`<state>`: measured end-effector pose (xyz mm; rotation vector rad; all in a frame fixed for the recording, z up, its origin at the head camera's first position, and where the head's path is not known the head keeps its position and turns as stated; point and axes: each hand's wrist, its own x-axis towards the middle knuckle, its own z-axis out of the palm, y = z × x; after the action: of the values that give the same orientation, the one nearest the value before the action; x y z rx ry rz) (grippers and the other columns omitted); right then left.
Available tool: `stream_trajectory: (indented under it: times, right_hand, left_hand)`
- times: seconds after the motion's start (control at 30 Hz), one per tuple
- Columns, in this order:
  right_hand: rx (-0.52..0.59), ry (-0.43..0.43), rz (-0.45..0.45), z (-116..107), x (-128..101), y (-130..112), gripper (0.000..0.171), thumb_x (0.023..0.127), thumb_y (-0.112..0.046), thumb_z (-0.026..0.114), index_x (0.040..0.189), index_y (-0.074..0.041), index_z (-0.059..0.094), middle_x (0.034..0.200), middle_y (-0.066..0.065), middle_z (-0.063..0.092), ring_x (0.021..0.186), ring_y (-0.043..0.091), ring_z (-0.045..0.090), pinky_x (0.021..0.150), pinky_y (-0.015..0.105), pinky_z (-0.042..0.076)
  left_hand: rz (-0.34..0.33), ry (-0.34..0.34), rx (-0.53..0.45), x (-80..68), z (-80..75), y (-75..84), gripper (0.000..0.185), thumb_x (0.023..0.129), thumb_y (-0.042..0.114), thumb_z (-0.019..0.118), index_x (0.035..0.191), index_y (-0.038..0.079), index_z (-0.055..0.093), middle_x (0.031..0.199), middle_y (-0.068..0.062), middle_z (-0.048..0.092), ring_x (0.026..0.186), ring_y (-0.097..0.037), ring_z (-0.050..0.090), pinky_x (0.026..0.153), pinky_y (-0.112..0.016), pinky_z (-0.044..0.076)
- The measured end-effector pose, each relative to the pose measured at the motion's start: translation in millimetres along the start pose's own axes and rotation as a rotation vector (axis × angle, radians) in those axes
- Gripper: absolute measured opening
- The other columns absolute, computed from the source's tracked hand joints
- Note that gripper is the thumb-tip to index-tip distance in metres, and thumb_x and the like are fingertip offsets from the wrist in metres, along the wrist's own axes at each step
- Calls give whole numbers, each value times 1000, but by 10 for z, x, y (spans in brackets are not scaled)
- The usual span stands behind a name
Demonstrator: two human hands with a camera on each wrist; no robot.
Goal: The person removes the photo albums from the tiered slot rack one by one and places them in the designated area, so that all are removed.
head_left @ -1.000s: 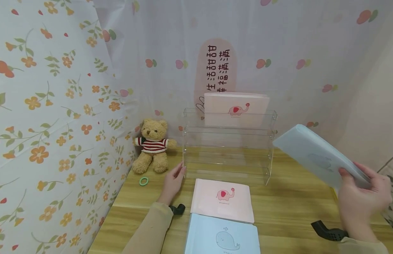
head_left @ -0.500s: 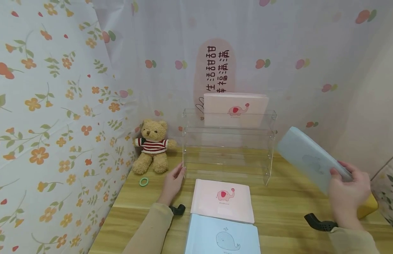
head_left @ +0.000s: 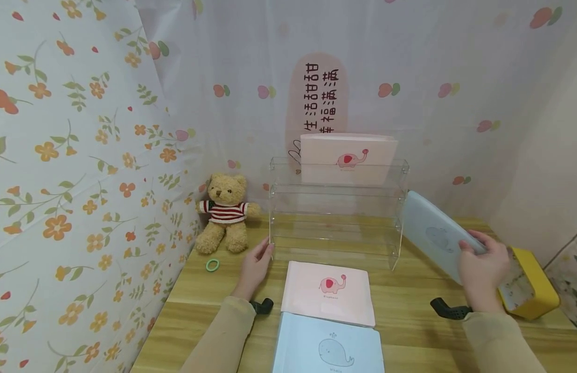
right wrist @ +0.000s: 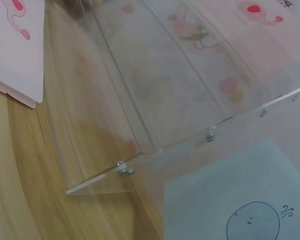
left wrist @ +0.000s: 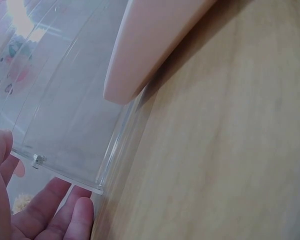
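My right hand (head_left: 484, 267) grips the lower right corner of a blue whale book (head_left: 439, 238), thumb on its cover. The book is tilted just right of a clear acrylic rack (head_left: 335, 228); its cover also shows in the right wrist view, the hand does not. My left hand (head_left: 255, 267) touches the rack's left side panel near the bottom front; in the left wrist view its fingers (left wrist: 80, 217) lie along the panel's outside. A pink elephant book (head_left: 346, 155) stands in the rack's top tier. Another pink elephant book (head_left: 327, 292) lies before the rack, above a second blue whale book (head_left: 330, 347).
A teddy bear (head_left: 223, 212) in a striped sweater sits left of the rack. A small green ring (head_left: 212, 259) lies before it on the wooden table (head_left: 195, 316). A yellow box-like object (head_left: 533, 282) stands right of my right hand. Patterned cloth hangs behind and at left.
My right hand has carried the blue book leftward and slightly down, close to the rack's right side. The yellow object has come into fuller view. My left hand stays at the rack.
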<state>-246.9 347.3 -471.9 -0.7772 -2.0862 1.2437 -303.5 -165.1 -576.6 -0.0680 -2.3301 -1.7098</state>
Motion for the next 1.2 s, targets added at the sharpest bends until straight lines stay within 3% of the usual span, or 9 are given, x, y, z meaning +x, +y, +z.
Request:
stream_trajectory:
  times: [0.1,0.23,0.33,0.43,0.83,1.07,1.2]
  right_hand:
    - [-13,-25,24,37,24,0,39,107,-24,68,145,-18,74,113,-24,47,119,8,46,89,29,41]
    - [-29,-63,49,77,34,-8,42,108,-23,65,149,-16,70,128,-6,54,136,25,48,99,36,45]
    - [-31,-78,57,99,46,1,44,108,-21,62,151,-14,68,138,7,55,142,30,46,110,46,46]
    - [-40,-89,64,110,62,25,45,108,-21,61,152,-14,67,142,9,54,146,29,45,118,51,43]
    - [-107,-98,18,134,82,106,45,109,-20,61,152,-11,65,150,17,55,145,37,46,106,53,45]
    - [-184,-186,-82,71,50,117,47,111,-22,60,154,-6,60,156,31,50,144,52,44,102,70,48]
    - [-211,-221,-116,41,50,124,47,111,-21,60,155,-4,58,155,34,49,141,55,43,101,74,48]
  left_hand:
    - [0,0,-2,5,8,10,48,111,40,68,153,17,67,142,-14,76,131,-32,73,113,-53,59]
    - [-5,0,-5,5,11,27,47,111,40,69,153,19,68,143,-13,76,132,-32,73,114,-53,58]
    - [-6,-3,-7,7,14,28,46,111,39,68,153,20,67,144,-12,75,133,-31,73,114,-52,58]
    - [-7,-8,-3,6,21,26,46,112,39,67,154,20,67,145,-13,75,133,-31,73,114,-52,58]
    - [-18,-8,-20,7,26,54,46,111,38,68,154,21,66,144,-13,75,132,-32,73,113,-52,59]
    - [-27,-2,-23,16,7,43,48,111,40,68,155,21,66,145,-13,75,133,-33,72,114,-53,58]
    - [-32,-5,-4,-10,-12,55,48,111,42,67,155,22,66,145,-12,74,133,-33,72,114,-53,58]
